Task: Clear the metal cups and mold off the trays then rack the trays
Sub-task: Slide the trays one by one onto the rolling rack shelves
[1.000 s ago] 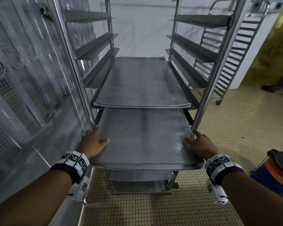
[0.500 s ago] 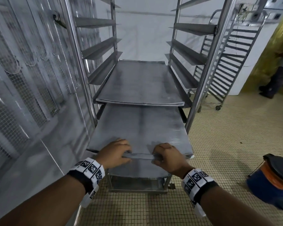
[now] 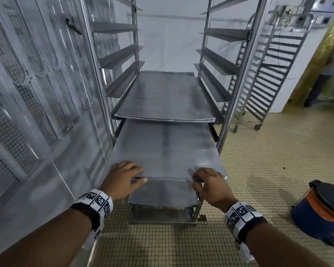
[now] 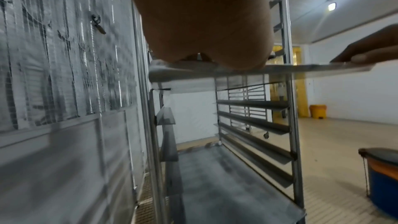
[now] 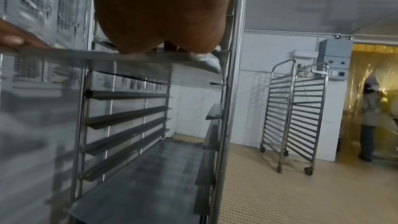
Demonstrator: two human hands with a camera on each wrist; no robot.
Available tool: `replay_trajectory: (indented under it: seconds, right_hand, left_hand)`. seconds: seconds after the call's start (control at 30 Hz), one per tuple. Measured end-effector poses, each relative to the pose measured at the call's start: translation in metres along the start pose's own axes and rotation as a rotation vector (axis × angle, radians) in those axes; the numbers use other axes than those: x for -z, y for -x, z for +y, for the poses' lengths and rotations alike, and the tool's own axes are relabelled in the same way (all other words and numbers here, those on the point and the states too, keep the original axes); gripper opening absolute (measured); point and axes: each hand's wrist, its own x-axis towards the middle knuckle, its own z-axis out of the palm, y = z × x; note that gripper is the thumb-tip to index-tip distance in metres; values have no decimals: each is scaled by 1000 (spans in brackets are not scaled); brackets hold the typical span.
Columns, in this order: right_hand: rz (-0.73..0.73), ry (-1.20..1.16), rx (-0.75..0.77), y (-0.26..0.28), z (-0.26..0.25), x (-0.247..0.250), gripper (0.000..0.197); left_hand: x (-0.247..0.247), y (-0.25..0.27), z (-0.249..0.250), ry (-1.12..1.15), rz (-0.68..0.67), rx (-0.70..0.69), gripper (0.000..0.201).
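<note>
Yellowish tiled floor (image 3: 258, 160) and white panel walls surround the tall steel rack (image 3: 96, 74) in my head view. Three trays show in that rack: one fully seated higher up (image 3: 166, 97), the tray I am handling (image 3: 166, 147) one level below it and jutting out toward me, and a third (image 3: 162, 193) lower still, mostly hidden under my tray. My left hand (image 3: 121, 180) lies over the near edge toward the left corner, fingers on top and thumb at the rim; my right hand (image 3: 210, 185) does the same toward the right corner, fingers curled over the edge. Right of the rack stand a second, bare wheeled rack (image 3: 262, 78) and, nearer me, a blue and orange bin with a black lid (image 3: 320, 212), cut off by the frame. A person (image 3: 327, 74) stands at the yellow curtain, partly cut off.

From my left wrist, my palm (image 4: 204, 19) blocks the upper middle; my fingers are out of sight above the tray's edge (image 4: 280, 70), so I cannot tell their spread. A yellow bin (image 4: 318, 111) sits far behind the rack.

From my right wrist, my palm (image 5: 163, 11) likewise hides my fingers. My left thumb (image 5: 13, 39) presses on the tray rim (image 5: 86, 54).
</note>
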Motion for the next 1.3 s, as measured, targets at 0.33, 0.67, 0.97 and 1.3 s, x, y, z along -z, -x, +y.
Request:
replay_trajectory:
  seconds: [0.33, 0.67, 0.97, 1.3]
  right_hand:
    - [39, 168, 10, 9, 7, -5, 66]
    - [29, 183, -145, -23, 16, -20, 71]
    - [55, 114, -199, -70, 26, -28, 51]
    - [36, 54, -232, -130, 48, -39, 61]
  left_hand:
    - [-10, 8, -11, -185, -8, -2, 83]
    - [-28, -24, 1, -205, 245, 25, 43]
    - [-36, -77, -26, -164, 214, 54, 44]
    - [-31, -135, -50, -106, 172, 78, 50]
